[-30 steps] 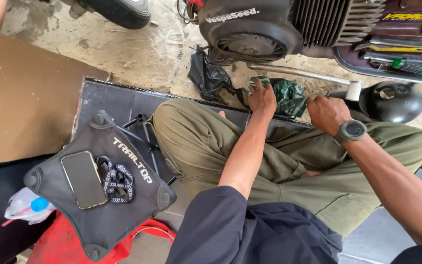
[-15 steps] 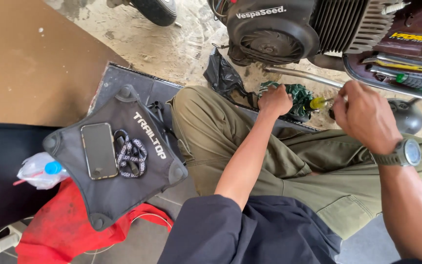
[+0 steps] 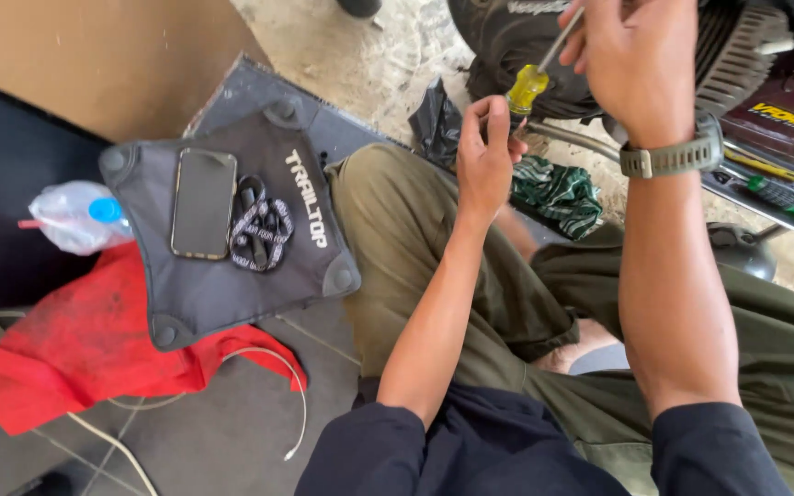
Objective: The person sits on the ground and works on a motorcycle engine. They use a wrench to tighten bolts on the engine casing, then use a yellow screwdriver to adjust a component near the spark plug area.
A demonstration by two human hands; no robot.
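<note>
screwdriver (image 3: pixel 533 78), yellow handle with metal shaft, held between both hands in front of the engine (image 3: pixel 507 46). we note the left hand (image 3: pixel 486 152) pinching the handle's lower end, thumb and fingers closed around it. right hand (image 3: pixel 636 60), above and to the right of that pinch, is closed on the shaft; its fingertips are partly out of view. a watch (image 3: pixel 673 158) sits on the right wrist. just below the left-hand grip lies a green cloth (image 3: pixel 558 193). well to the left of the grip, a dark pad (image 3: pixel 222 239) carries a phone (image 3: pixel 204 202) and a lanyard (image 3: pixel 259 234).
</note>
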